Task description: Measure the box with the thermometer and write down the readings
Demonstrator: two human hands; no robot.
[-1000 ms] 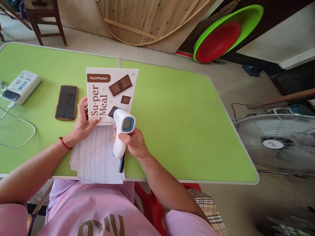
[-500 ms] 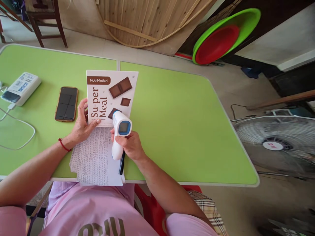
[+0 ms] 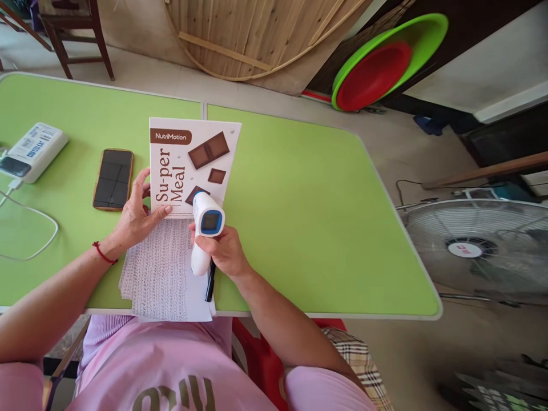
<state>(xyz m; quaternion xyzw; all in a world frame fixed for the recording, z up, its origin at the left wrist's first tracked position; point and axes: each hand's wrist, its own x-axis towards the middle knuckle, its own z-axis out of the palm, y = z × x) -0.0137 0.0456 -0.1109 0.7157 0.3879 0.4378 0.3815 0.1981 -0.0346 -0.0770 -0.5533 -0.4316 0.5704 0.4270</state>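
Note:
My left hand [image 3: 141, 211] grips the lower left edge of a white box [image 3: 214, 134] printed "NutriMotion Su-per Meal" with chocolate pieces, its thumb on the front and its other fingers at the side. In my right hand [image 3: 226, 248] is a white infrared thermometer [image 3: 200, 257] with a blue-rimmed screen, its head in front of the box's lower right part. Beneath them, sheets of paper [image 3: 160, 274] covered in handwriting lie at the table's near edge. A black pen [image 3: 210, 282] rests on the sheets, partly hidden by my right hand.
A phone [image 3: 113, 180] lies on the green table [image 3: 308, 228], left of the box. Farther left sits a white power bank [image 3: 36, 151] with a cable [image 3: 51, 220]. A fan [image 3: 466, 251] stands beyond the right edge; a red stool [image 3: 261, 359] is below the near edge.
The view has shifted slightly, so most things sit a little left and higher. Both hands keep their holds, and the thermometer's screen looks darker.

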